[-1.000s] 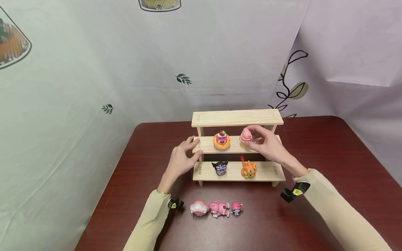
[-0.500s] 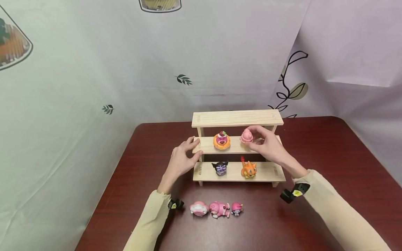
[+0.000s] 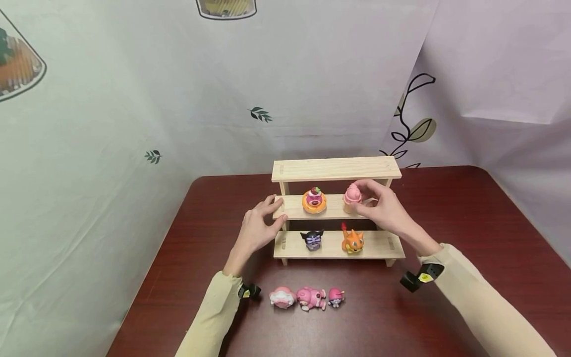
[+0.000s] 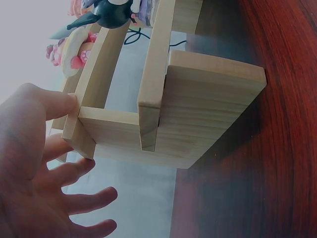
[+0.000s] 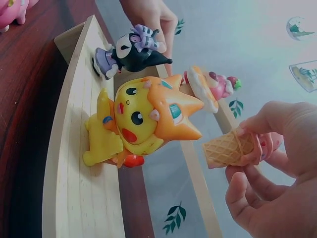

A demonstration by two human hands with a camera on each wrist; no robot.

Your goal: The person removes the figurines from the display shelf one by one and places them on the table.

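My right hand [image 3: 381, 203] pinches a toy ice cream cone [image 3: 352, 194] with pink swirl between thumb and fingers, over the right part of the middle tier. In the right wrist view its waffle base [image 5: 228, 148] shows close to that tier's edge. At the left end of the three-tier wooden display stand [image 3: 336, 168], my left hand [image 3: 258, 225] grips the middle board, thumb on one face and a finger against the other; its remaining fingers [image 4: 94, 201] spread free. Left of the cone, a pink bear figurine in an orange ring [image 3: 314, 201] sits on the middle tier.
The bottom tier bears a black-and-purple figurine [image 3: 313, 240] and an orange-and-yellow figurine [image 3: 353, 241]. In front of the stand, a pink-and-white figurine [image 3: 282, 297], a lying pink bear [image 3: 311, 298] and a small magenta figurine [image 3: 336, 296] are on the dark red table [image 3: 379, 322].
The cone has shifted slightly right in my right hand's fingers, and more of its waffle base shows. My left hand keeps its place on the stand.
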